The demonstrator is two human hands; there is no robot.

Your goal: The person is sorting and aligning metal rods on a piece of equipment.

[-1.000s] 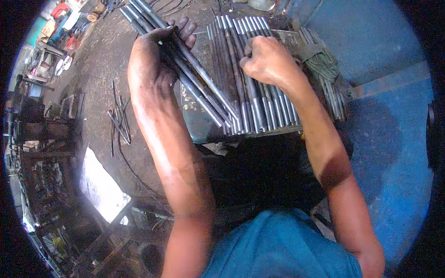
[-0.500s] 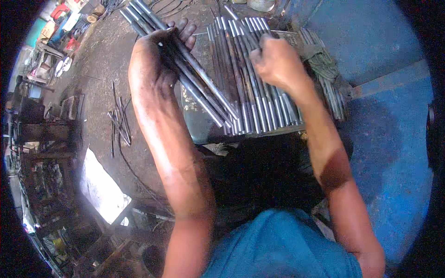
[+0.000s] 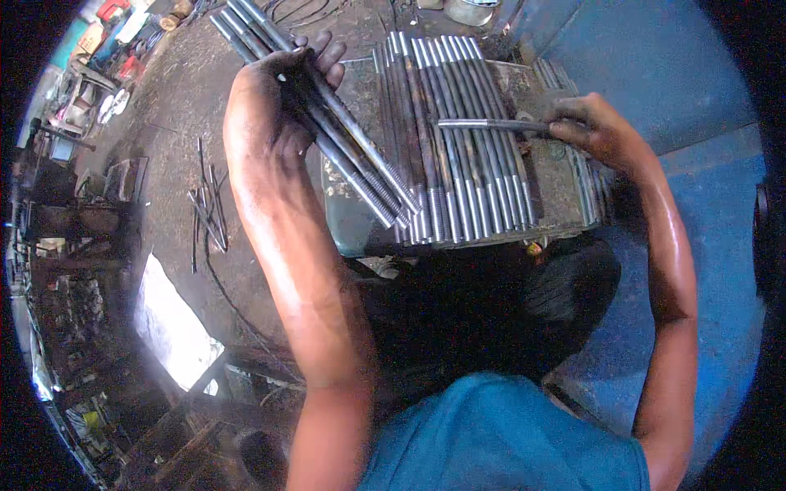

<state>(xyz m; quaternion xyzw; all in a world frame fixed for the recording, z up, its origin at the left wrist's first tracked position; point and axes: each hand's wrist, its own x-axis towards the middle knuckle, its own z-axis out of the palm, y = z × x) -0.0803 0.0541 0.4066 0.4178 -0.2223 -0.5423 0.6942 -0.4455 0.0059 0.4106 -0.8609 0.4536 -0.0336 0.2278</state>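
Observation:
My left hand (image 3: 274, 94) is palm up at the upper left, its fingers curled partway round several steel threaded rods (image 3: 352, 159). They slant down to the right, and their threaded ends reach over the edge of a row of similar rods (image 3: 463, 168). That row lies side by side on a low support in front of me. To the right of it, my right hand (image 3: 594, 131) grips one end of a single threaded rod (image 3: 487, 124). This rod lies crosswise above the row, its bright end pointing left. Part of it is hidden by my fingers.
Another group of rods (image 3: 591, 196) lies to the right, beside a blue metal wall (image 3: 655, 74). Thin dark rods (image 3: 211, 217) are scattered on the floor at left, near a white sheet (image 3: 172, 327). Metal clutter and tools fill the far left.
My right hand has moved right, away from over the row, and the single rod it grips now shows crosswise. My left hand and its rods have hardly moved.

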